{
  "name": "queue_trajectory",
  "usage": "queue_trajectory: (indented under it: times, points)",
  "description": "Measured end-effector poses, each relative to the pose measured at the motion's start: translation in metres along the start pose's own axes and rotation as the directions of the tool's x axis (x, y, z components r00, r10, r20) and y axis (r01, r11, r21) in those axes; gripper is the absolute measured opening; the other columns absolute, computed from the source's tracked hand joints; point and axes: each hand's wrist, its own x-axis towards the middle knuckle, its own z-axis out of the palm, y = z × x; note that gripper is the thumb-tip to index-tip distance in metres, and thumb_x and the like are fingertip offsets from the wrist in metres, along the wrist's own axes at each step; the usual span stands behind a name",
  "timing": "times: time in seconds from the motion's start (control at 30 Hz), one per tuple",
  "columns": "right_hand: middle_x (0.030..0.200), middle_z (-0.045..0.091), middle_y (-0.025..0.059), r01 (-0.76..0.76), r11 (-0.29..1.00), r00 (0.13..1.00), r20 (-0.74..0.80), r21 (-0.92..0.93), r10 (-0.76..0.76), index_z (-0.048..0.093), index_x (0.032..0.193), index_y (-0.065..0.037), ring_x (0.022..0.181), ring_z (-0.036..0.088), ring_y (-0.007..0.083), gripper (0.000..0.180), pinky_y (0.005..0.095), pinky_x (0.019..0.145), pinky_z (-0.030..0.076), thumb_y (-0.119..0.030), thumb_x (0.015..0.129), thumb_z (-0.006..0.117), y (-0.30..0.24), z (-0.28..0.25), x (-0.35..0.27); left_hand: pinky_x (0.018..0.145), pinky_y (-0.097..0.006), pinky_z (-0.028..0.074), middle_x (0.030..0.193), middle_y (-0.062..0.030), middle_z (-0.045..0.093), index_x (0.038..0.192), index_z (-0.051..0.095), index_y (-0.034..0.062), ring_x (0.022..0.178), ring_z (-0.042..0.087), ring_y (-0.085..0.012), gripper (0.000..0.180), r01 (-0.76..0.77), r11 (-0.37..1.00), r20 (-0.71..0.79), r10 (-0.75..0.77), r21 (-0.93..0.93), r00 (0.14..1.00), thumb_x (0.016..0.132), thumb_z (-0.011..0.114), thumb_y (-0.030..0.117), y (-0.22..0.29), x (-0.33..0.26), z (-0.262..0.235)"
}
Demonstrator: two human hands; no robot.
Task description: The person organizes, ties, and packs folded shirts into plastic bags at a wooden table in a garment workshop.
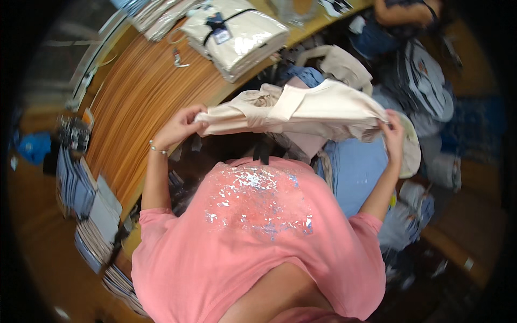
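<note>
A cream garment [318, 105] is stretched sideways in the air in front of me, partly bunched and folded over itself. My left hand [186, 125] is closed on its left end, thumb and fingers pinching the cloth. At the other end, my right hand [393, 129] grips the fabric the same way. Below the garment, pale pinkish cloth and a stack of light blue folded fabric [358, 172] show near my right arm. Which part of the garment each hand pinches cannot be made out.
A striped wooden table [134, 97] curves along the left. On it lies a plastic-wrapped cream bundle [237, 37] with a black strap. Folded clothes [97, 237] are stacked at the lower left. Grey garments [423, 81] pile up at right, and another person's arm [401, 15] shows at the top right.
</note>
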Motion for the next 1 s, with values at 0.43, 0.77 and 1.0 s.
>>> queue_trajectory:
  times: [0.43, 0.77, 1.0]
  points:
    - [0.087, 0.055, -0.0007, 0.188, 0.903, 0.701, 0.592, 0.385, -0.398, 0.055, 0.097, 0.001, 0.083, 0.047, 0.008, 0.017, 0.0202, 0.076, 0.037, -0.01, 0.084, 0.057, -0.198, 0.127, 0.187, 0.081, -0.024, 0.039, 0.097, -0.0002, 0.047, 0.098, 0.046, 0.0071, 0.09, 0.047, -0.0079, 0.025, -0.356, 0.934, -0.828, 0.229, 0.038, 0.512, 0.083, 0.063, 0.015, 0.066, -0.183, 0.032]
    - [0.092, 0.06, 0.0022, 0.13, 0.677, 0.815, 0.31, 0.725, -0.489, 0.06, 0.101, 0.003, 0.083, 0.053, 0.0066, 0.016, 0.0189, 0.075, 0.041, -0.004, 0.086, 0.056, -0.29, 0.281, 0.226, 0.083, -0.023, 0.039, 0.097, -0.0022, 0.053, 0.089, 0.05, 0.0068, 0.095, 0.049, -0.0096, 0.03, -0.376, 0.924, -0.742, 0.201, -0.074, 0.64, 0.072, 0.072, 0.019, 0.011, -0.304, -0.046]
    - [0.092, 0.057, 0.0005, 0.241, 0.721, 0.84, 0.233, 0.65, -0.491, 0.057, 0.101, 0.001, 0.084, 0.051, 0.0064, 0.015, 0.0184, 0.076, 0.039, -0.005, 0.089, 0.052, -0.351, 0.325, 0.209, 0.074, -0.018, 0.039, 0.092, 0.0008, 0.054, 0.099, 0.056, 0.0009, 0.085, 0.05, -0.0058, 0.021, -0.18, 0.917, -0.851, 0.398, 0.357, 0.343, 0.078, 0.062, 0.001, 0.016, -0.368, -0.129]
